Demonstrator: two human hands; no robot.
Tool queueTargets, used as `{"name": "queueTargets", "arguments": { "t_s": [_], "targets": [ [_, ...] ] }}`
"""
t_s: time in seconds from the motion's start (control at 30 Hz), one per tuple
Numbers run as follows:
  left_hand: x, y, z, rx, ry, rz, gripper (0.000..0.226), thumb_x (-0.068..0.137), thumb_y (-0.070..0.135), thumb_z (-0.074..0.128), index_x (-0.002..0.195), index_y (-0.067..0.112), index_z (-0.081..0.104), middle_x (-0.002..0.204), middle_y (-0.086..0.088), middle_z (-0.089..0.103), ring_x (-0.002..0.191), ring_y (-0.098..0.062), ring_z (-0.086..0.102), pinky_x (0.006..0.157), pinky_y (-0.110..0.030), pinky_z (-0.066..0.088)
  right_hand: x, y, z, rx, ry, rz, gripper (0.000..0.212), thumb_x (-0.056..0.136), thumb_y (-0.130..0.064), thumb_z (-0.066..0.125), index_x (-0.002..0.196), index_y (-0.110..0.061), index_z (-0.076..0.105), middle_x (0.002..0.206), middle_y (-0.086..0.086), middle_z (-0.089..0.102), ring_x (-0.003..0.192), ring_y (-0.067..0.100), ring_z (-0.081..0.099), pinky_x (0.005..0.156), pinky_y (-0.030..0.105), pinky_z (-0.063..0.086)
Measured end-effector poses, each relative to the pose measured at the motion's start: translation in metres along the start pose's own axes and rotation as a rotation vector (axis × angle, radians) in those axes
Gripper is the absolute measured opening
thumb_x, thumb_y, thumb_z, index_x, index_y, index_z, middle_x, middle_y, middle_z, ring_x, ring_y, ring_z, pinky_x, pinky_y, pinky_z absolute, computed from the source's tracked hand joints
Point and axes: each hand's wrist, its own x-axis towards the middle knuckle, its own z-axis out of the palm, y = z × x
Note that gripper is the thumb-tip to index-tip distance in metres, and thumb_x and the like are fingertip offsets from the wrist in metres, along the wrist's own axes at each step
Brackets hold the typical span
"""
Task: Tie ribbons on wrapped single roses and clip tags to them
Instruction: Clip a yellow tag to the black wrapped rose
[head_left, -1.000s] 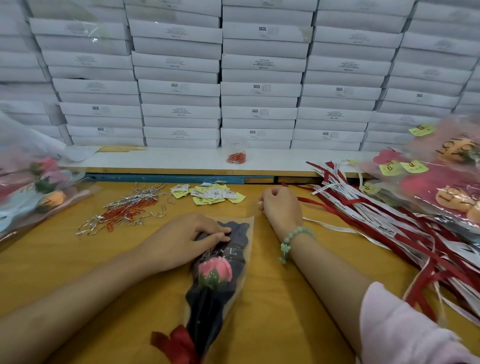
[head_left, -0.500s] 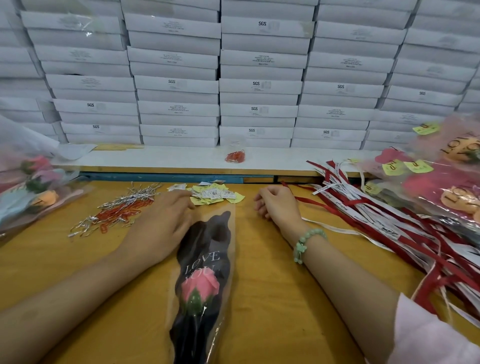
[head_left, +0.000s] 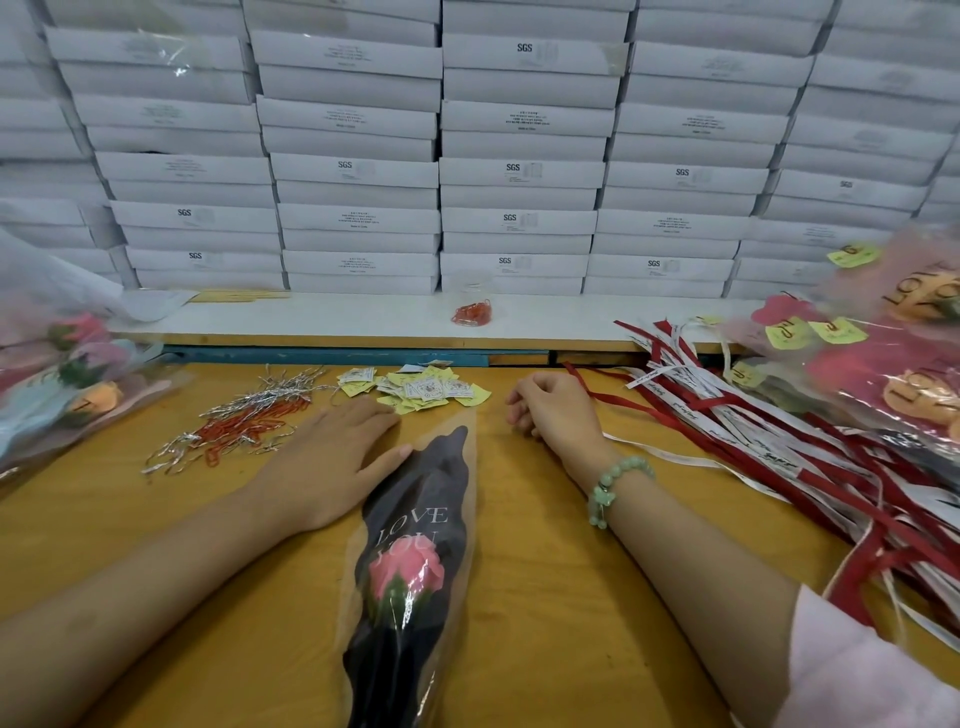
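A pink rose in a black "LOVE YOU" wrap (head_left: 410, 561) lies lengthwise in the middle of the wooden table (head_left: 545, 597). My left hand (head_left: 332, 457) lies flat just left of the wrap's top, thumb touching its edge and fingertips reaching the pile of yellow tags (head_left: 421, 389). To the right of the wrap's tip, my right hand (head_left: 553, 410) rests on the table with fingers loosely curled and nothing in it. Red and white ribbons (head_left: 769, 441) spread out to its right.
Red and silver clips (head_left: 244, 426) lie scattered at the left. Wrapped roses are piled at the left edge (head_left: 67, 384) and, tagged, at the right (head_left: 883, 364). A bag of red clips (head_left: 471, 313) sits on the white shelf below stacked white boxes (head_left: 519, 171).
My left hand left the top of the wrap and slid forward and left, up to the tags. The rose now lies nearer to me. My right hand stayed put.
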Motion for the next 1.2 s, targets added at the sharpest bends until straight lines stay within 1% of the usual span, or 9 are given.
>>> {"name": "queueTargets", "arguments": {
  "t_s": [0.1, 0.23, 0.4, 0.53, 0.67, 0.8, 0.87, 1.07, 1.2],
  "targets": [
    [0.000, 0.003, -0.002, 0.003, 0.065, 0.018, 0.078, 0.085, 0.067, 0.008, 0.137, 0.025, 0.049, 0.134, 0.008, 0.050, 0.118, -0.007, 0.045, 0.099, -0.024, 0.035, -0.001, 0.000, 0.001, 0.009, 0.005, -0.023, 0.030, 0.097, -0.020, 0.047, 0.073, -0.020, 0.065, 0.059, -0.005, 0.065, 0.056, 0.009, 0.059, 0.057, 0.026, 0.045],
    [-0.001, 0.007, -0.003, -0.001, 0.138, 0.038, 0.048, 0.098, 0.049, 0.028, 0.131, 0.025, 0.053, 0.115, 0.009, 0.053, 0.099, -0.007, 0.050, 0.083, -0.020, 0.040, -0.007, -0.007, 0.002, 0.156, -0.015, -0.180, 0.029, 0.101, -0.026, 0.046, 0.083, -0.017, 0.066, 0.066, -0.006, 0.066, 0.060, 0.005, 0.059, 0.049, 0.018, 0.045],
    [-0.003, 0.009, -0.005, -0.042, 0.164, 0.054, 0.038, 0.102, 0.021, 0.039, 0.139, 0.024, 0.049, 0.108, 0.007, 0.051, 0.092, -0.013, 0.053, 0.077, -0.028, 0.047, -0.017, -0.020, 0.005, 0.270, -0.386, -0.306, 0.031, 0.098, -0.039, 0.053, 0.095, -0.015, 0.072, 0.089, -0.001, 0.075, 0.080, 0.008, 0.066, 0.060, 0.019, 0.052],
    [-0.003, 0.009, -0.007, -0.053, 0.162, 0.087, 0.035, 0.100, 0.020, 0.047, 0.134, 0.025, 0.055, 0.101, 0.008, 0.049, 0.086, -0.013, 0.054, 0.071, -0.030, 0.047, -0.021, -0.025, 0.008, 0.084, -0.548, -0.364, 0.019, 0.089, -0.031, 0.069, 0.087, -0.012, 0.074, 0.082, -0.003, 0.074, 0.078, 0.007, 0.067, 0.070, 0.017, 0.052],
    [-0.003, 0.007, -0.005, -0.111, 0.193, 0.065, 0.030, 0.098, 0.023, 0.053, 0.127, 0.023, 0.061, 0.099, 0.009, 0.047, 0.087, -0.012, 0.053, 0.072, -0.030, 0.047, -0.025, -0.023, 0.010, -0.127, -0.574, -0.383, 0.014, 0.079, -0.022, 0.080, 0.080, -0.012, 0.070, 0.072, -0.006, 0.069, 0.062, -0.002, 0.057, 0.062, 0.014, 0.046],
    [-0.002, 0.004, 0.000, -0.181, 0.206, 0.019, 0.036, 0.097, 0.025, 0.055, 0.133, 0.024, 0.056, 0.130, 0.007, 0.051, 0.114, -0.013, 0.050, 0.088, -0.026, 0.043, -0.027, -0.028, 0.012, -0.217, -0.565, -0.433, 0.016, 0.077, -0.017, 0.082, 0.084, -0.015, 0.068, 0.075, -0.008, 0.066, 0.060, -0.004, 0.052, 0.059, 0.011, 0.044],
    [-0.001, 0.003, 0.000, -0.194, 0.204, 0.018, 0.039, 0.097, 0.025, 0.055, 0.135, 0.025, 0.053, 0.131, 0.007, 0.055, 0.119, -0.013, 0.049, 0.092, -0.026, 0.040, -0.028, -0.032, 0.015, -0.238, -0.572, -0.466, 0.017, 0.077, -0.009, 0.081, 0.088, -0.013, 0.067, 0.077, -0.007, 0.065, 0.061, -0.004, 0.053, 0.060, 0.009, 0.044],
    [-0.001, 0.003, 0.000, -0.272, 0.236, 0.065, 0.039, 0.094, 0.019, 0.059, 0.133, 0.024, 0.055, 0.122, 0.007, 0.055, 0.111, -0.011, 0.049, 0.088, -0.024, 0.039, -0.038, -0.035, 0.036, -0.166, -0.551, -0.372, 0.005, 0.086, -0.005, 0.068, 0.088, -0.008, 0.065, 0.075, 0.004, 0.070, 0.061, 0.013, 0.064, 0.043, 0.016, 0.047],
    [-0.002, 0.003, 0.000, -0.310, 0.304, 0.057, 0.037, 0.091, 0.012, 0.063, 0.126, 0.022, 0.060, 0.107, 0.009, 0.049, 0.090, -0.003, 0.045, 0.073, -0.014, 0.038, -0.039, -0.028, 0.042, 0.009, -0.489, -0.232, 0.008, 0.092, -0.003, 0.058, 0.089, -0.009, 0.062, 0.069, 0.001, 0.067, 0.059, 0.010, 0.064, 0.042, 0.015, 0.046]
  ]
}}
